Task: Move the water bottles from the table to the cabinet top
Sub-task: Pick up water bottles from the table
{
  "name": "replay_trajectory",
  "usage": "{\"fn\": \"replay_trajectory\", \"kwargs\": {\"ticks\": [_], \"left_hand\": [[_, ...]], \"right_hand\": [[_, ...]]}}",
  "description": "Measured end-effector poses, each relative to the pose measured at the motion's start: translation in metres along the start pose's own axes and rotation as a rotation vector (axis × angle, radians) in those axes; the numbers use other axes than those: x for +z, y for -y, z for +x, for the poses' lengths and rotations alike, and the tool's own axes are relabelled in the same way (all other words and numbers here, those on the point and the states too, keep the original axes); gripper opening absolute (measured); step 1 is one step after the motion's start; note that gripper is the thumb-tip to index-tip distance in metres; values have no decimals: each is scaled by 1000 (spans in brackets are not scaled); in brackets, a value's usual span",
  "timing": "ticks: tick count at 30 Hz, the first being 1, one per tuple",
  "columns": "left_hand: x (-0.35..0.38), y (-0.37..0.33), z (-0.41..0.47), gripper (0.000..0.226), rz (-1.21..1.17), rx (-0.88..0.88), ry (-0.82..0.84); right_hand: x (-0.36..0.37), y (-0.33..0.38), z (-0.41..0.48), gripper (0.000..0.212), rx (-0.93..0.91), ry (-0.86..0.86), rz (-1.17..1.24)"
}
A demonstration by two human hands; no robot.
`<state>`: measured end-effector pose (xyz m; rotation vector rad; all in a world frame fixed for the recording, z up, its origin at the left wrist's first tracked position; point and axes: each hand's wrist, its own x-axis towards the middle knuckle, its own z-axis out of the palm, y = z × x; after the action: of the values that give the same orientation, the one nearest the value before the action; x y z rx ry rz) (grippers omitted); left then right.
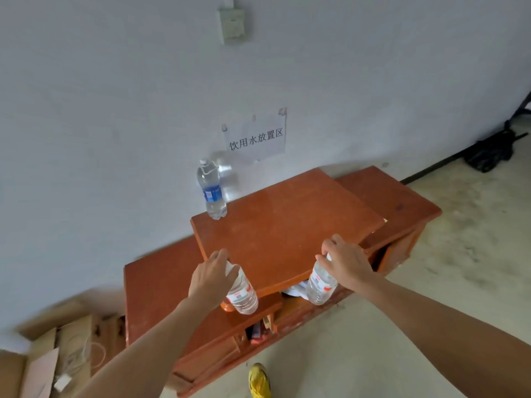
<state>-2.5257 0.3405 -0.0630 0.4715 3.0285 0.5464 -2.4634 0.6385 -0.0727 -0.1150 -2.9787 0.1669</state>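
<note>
Lying left of cabinet (287, 222): cardboard boxes (43, 366), possibly cables (83, 351).

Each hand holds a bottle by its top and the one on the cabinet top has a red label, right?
No, the head view shows the bottle on the cabinet top has a blue label. The left hand and right hand each hold one by its top.

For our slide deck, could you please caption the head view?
Left hand grips one red-labelled bottle, right hand a second bottle, at the wooden cabinet where a blue-labelled bottle stands.
</note>
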Motion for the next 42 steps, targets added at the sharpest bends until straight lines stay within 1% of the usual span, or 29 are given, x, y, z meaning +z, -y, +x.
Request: {"fn": "replay_trajectory", "kwargs": {"ticks": [5, 8, 10, 12, 17, 23, 28, 34, 36, 40, 42], "left_hand": [[18, 18, 121, 24, 22, 31, 54], [22, 29, 183, 25, 14, 27, 84], [23, 33, 227, 30, -16, 20, 75], [23, 32, 261, 30, -17, 8, 70], [35, 35, 348, 30, 2, -111, 75], [81, 43, 436, 25, 28, -247, 107], [111, 58, 483, 23, 57, -328, 117], [126, 70, 511, 20, 87, -372, 61], [127, 67, 516, 22, 122, -352, 85], [125, 59, 517, 29, 72, -364, 87], [122, 59, 513, 36, 50, -370, 99]], "right_hand": [[29, -2, 122, 28, 19, 92, 4], [43, -3, 189, 28, 44, 93, 51], [49, -3, 235, 26, 58, 108, 102], [52, -3, 273, 24, 49, 112, 126], [78, -6, 375, 23, -20, 139, 171], [153, -10, 477, 25, -103, 208, 217], [195, -10, 525, 25, -177, 229, 275], [216, -11, 560, 24, -257, 192, 364], [218, -7, 563, 25, -308, 199, 401], [221, 2, 556, 33, -386, 234, 430], [222, 4, 553, 36, -400, 229, 414]]}}
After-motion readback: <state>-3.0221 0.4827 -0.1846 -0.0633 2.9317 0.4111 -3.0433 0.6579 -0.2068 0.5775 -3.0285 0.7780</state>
